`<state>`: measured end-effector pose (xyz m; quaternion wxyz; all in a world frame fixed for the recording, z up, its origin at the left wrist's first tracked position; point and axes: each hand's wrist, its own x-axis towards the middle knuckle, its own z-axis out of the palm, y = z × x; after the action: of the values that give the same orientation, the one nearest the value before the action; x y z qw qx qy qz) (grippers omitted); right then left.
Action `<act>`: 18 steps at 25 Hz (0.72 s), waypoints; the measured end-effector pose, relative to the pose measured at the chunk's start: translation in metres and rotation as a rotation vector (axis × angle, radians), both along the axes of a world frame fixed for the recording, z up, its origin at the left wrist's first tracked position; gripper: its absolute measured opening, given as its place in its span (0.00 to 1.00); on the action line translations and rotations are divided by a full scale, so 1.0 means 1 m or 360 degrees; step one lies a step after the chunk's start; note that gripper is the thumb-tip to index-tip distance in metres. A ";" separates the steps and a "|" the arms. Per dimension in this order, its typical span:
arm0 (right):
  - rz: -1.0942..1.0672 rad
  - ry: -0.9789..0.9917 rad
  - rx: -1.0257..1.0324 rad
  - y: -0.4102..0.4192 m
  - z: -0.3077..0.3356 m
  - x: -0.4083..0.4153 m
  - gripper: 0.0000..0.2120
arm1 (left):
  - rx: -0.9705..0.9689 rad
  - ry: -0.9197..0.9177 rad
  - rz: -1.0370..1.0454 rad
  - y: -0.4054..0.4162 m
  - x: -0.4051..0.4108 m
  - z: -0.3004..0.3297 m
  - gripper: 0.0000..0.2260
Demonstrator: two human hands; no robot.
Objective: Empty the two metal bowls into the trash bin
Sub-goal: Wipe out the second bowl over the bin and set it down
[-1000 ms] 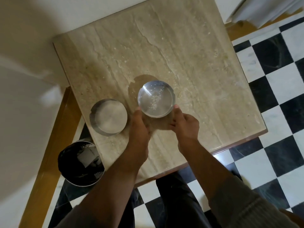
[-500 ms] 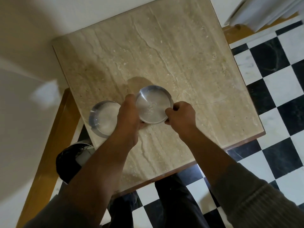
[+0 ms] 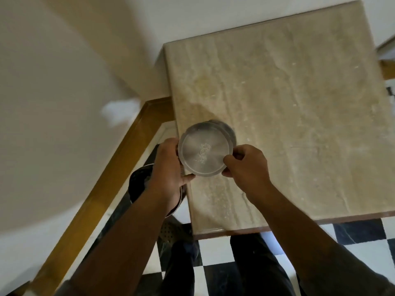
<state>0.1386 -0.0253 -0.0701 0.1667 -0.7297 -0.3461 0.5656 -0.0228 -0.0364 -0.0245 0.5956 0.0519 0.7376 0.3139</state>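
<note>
Both-hand grip — left hand (image 3: 168, 167), right hand (image 3: 248, 165) — clasps metal bowl (image 3: 205, 151) rim; forearms converging.

- Bowl (image 3: 205, 151) held level between left hand (image 3: 168, 167) and right hand (image 3: 248, 165), pale crumbs at its centre.
- Second bowl (image 3: 229, 131) peeking out behind it, mostly hidden.
- Both over left edge of table (image 3: 299, 103).
- Bin (image 3: 139, 184) on checkered floor (image 3: 215, 251) beside table, partly hidden by left wrist.

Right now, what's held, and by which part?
Metal bowl, crumbs inside, held by its rim: left hand on the left edge, right hand on the right.
</note>
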 end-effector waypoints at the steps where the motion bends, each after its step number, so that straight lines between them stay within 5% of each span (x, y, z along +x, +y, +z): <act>1: 0.0057 0.0024 0.0006 -0.005 -0.002 -0.020 0.11 | -0.0018 0.0018 0.0062 -0.009 -0.020 -0.002 0.17; 9: 0.0446 0.0094 -0.0090 -0.062 -0.047 -0.144 0.17 | -0.0158 -0.0100 0.0394 -0.092 -0.146 -0.040 0.19; 13: 0.0494 0.0295 -0.0301 -0.082 -0.067 -0.179 0.19 | -0.0237 -0.0145 0.0341 -0.123 -0.178 -0.075 0.33; 18: 0.0533 0.0541 -0.0604 -0.089 -0.074 -0.199 0.17 | -0.0362 -0.0229 0.0259 -0.143 -0.213 -0.119 0.29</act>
<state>-0.0599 -0.1144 -0.1442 -0.0127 -0.5755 -0.3170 0.7537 -0.2355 -0.1792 -0.1431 0.6216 -0.0985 0.7255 0.2785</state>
